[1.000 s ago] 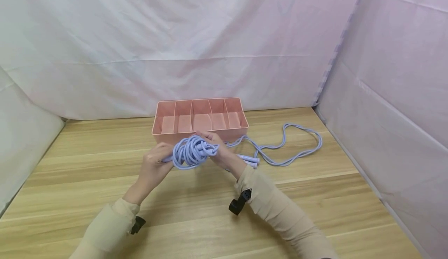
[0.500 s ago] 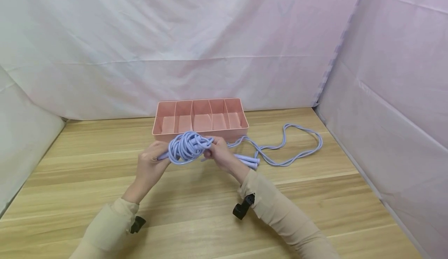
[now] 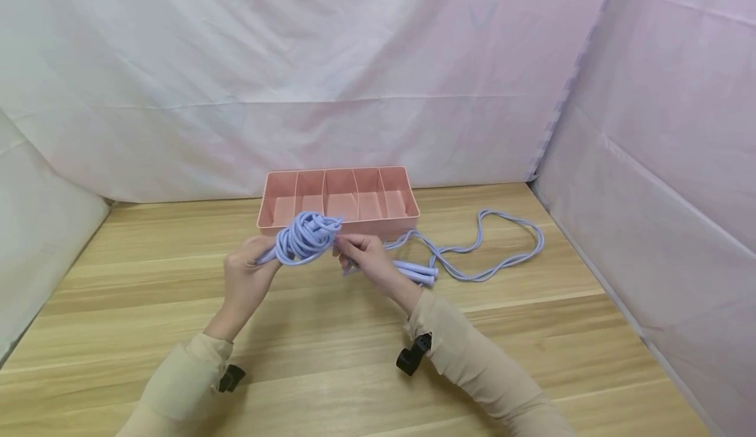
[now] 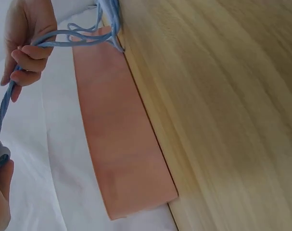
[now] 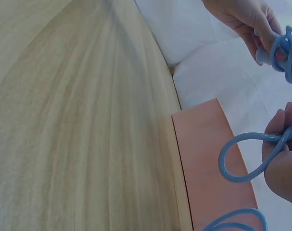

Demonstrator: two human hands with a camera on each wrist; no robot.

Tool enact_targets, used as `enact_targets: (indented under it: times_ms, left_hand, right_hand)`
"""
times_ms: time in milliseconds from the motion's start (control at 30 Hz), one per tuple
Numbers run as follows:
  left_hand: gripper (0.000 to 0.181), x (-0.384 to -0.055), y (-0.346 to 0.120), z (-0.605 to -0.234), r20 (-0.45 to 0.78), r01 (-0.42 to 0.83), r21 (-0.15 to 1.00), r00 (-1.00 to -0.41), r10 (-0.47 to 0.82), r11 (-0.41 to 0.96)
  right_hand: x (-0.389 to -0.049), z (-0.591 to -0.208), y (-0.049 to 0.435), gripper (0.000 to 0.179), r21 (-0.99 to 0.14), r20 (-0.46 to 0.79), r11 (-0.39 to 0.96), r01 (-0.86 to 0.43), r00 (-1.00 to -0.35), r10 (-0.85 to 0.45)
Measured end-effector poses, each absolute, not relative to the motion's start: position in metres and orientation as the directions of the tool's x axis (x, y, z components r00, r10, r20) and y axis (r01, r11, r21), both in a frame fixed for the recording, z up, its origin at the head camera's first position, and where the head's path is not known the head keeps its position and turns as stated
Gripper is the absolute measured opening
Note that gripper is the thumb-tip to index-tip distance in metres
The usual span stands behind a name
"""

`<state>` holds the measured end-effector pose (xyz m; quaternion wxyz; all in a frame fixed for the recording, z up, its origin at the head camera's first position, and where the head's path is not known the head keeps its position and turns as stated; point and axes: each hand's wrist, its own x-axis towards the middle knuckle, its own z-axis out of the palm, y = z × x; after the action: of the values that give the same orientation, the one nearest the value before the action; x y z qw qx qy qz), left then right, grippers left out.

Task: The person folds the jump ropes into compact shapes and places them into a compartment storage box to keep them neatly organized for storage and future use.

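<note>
My left hand (image 3: 249, 270) grips the handles of a light blue jump rope (image 3: 304, 239), held up in front of the box, its cord wound in a thick bundle. The capped end of a handle (image 4: 0, 155) pokes out by the left thumb in the left wrist view. Just right of the bundle, my right hand (image 3: 372, 260) pinches the cord. A loop of that cord (image 5: 226, 156) hangs out of the right hand in the right wrist view. Behind the right hand, a second blue jump rope (image 3: 499, 268) lies on the table, its handles (image 3: 418, 271) side by side.
A pink box (image 3: 338, 228) with several compartments stands near the back of the wooden table (image 3: 331, 358), against a white cloth backdrop (image 3: 331, 83). Another white cloth wall (image 3: 661, 161) bounds the right side.
The wound bundle has shifted left and slightly up with the left hand. My right hand, earlier behind the bundle, has come to its right side and now pinches the cord there.
</note>
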<state>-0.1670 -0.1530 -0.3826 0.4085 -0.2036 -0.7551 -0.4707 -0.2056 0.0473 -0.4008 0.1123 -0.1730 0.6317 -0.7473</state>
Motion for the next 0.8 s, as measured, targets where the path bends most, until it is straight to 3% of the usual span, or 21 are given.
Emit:
enact_targets:
  times_ms: [300, 600, 800]
  left_hand:
    - [0.016, -0.168, -0.153, -0.39, 0.795, 0.598, 0.564, -0.581, -0.178, 0.569]
    - [0.011, -0.174, -0.155, -0.385, 0.782, 0.554, 0.611, -0.532, -0.324, 0.565]
    - [0.009, -0.18, -0.154, -0.377, 0.771, 0.529, 0.626, -0.532, -0.351, 0.573]
  right_hand:
    - [-0.191, -0.399, 0.04, 0.025, -0.989, 0.149, -0.053, -0.139, -0.903, -0.402]
    - [-0.181, -0.394, 0.035, 0.026, -0.989, 0.135, 0.011, -0.151, -0.914, -0.383]
    - [-0.175, -0.381, 0.035, 0.022, -0.946, 0.229, 0.135, -0.295, -0.901, -0.369]
